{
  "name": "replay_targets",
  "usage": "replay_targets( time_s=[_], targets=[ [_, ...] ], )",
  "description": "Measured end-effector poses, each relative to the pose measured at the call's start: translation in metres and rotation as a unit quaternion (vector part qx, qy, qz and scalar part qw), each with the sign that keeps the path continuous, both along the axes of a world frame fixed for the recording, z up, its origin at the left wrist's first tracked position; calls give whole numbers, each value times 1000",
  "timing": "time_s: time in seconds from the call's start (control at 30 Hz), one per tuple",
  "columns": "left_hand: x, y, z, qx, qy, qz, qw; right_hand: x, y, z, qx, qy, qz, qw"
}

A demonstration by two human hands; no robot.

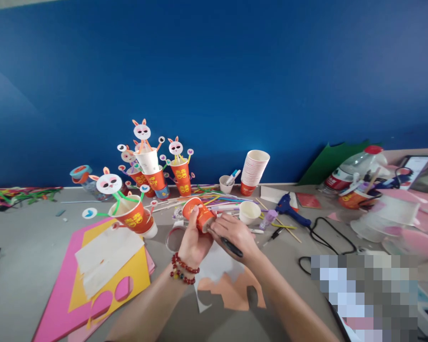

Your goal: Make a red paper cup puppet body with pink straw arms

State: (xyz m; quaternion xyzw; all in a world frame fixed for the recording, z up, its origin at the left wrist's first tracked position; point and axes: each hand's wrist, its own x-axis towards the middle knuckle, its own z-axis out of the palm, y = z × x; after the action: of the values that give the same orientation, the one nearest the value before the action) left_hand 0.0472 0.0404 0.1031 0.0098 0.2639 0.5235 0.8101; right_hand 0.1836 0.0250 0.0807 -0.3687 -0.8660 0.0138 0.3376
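My left hand [193, 242], with a red bead bracelet at the wrist, is closed round a red paper cup [197, 213] held on its side above the table. My right hand [235, 233] is closed on a black pen [231, 247], its tip against the base of the cup. Under both hands lie white and orange paper cut-outs [231, 289]. Several finished red cups with paper bunny faces on sticks [153, 166] stand behind, and one bunny cup [130, 213] lies tilted to the left.
A stack of paper cups [254, 171], a small white cup [248, 211], a blue glue gun [288, 206] with black cable, coloured straws, pink and yellow foam sheets [92, 285], a roll of tape [173, 237], and a plastic bottle [356, 166] crowd the grey table against a blue wall.
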Motion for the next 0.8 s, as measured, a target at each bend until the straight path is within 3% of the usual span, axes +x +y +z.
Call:
replay_targets(
  time_s=[0.23, 0.47, 0.6, 0.8],
  targets=[
    [2, -9, 8, 66, -7, -4, 998, -15, -14, 12, -30, 155, -33, 987],
    [3, -11, 9, 91, -7, -26, 995, -31, -22, 4, -102, 277, -119, 948],
    [4, -10, 2, 80, -17, -26, 996, -39, -25, 1, -196, 400, -145, 884],
    [6, -11, 0, 135, -48, -11, 990, -46, -28, 1, -305, 534, -158, 772]
  ],
)
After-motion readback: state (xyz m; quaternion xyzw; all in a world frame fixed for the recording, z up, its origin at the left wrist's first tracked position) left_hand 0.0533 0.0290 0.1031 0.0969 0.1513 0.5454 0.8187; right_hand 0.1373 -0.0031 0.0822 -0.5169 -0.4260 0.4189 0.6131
